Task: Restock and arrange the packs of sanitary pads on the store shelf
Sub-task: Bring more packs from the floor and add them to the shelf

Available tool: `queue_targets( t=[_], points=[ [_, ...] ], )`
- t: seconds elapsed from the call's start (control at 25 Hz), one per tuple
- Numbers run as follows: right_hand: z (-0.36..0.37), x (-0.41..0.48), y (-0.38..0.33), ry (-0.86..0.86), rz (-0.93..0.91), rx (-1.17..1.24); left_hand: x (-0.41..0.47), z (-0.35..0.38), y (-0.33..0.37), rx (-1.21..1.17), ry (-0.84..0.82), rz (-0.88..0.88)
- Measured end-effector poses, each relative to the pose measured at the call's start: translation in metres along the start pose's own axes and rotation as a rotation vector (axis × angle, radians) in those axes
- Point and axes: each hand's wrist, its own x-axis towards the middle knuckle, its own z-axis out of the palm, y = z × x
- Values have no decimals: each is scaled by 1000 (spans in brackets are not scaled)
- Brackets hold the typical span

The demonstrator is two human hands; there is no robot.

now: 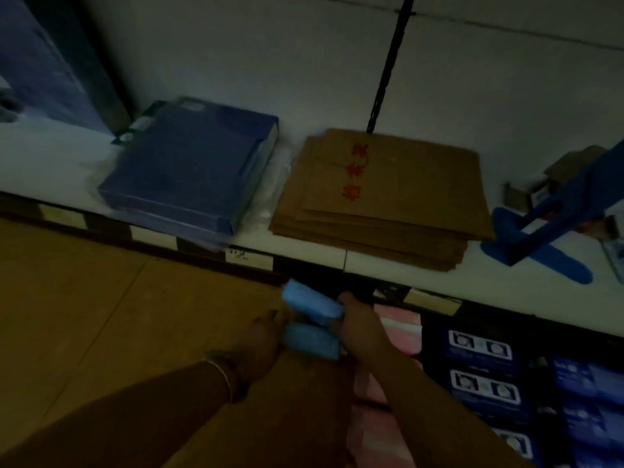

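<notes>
While dim light is covering the aisle, we are holding two pale blue packs stacked just below the white shelf. Our right hand is gripping the upper pack by its right end; our left hand is clasping the lower pack. Both are lying crosswise, and the pink packs are waiting just right of our right hand, the nearer one

Dim, low-lit store aisle: white shelf with a dark front edge strip carrying pale labels; behind the shelf, a white back panel split by a black slotted upright; below the shelf, brown tiled floor.
</notes>
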Motion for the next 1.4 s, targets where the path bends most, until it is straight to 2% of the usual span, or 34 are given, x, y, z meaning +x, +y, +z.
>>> queue_targets(
  t=[0.08,0.28,0.4,0.52,0.72,0.92,1.04,1.24,1.4],
  points=[
    [-17,-19,-15,30,69,292,-16,-25,10,-116,-1,0],
    [-58,-81,-65,138,98,845,-85,-92,28,-404,51,-8],
    [-96,-126,-98,185,153,1077,-129,-142,50,-467,60,-34],
    [-132,-175,-123,280,206,1194,-165,-192,83,-531,23,-46],
    [-231,-234,-178,258,213,1170,-220,-298,164,-659,-137,-57],
    [-369,-279,-250,285,58,1088,-262,-399,242,-624,-10,-57],
    [-438,-309,-291,372,-8,1059,-298,-469,288,-728,1,-22],
    [-515,-340,-347,484,-132,1009,-337,-554,337,-804,80,109],
    [-564,-359,-388,512,-224,984,-358,-613,361,-818,115,189]
  ],
)
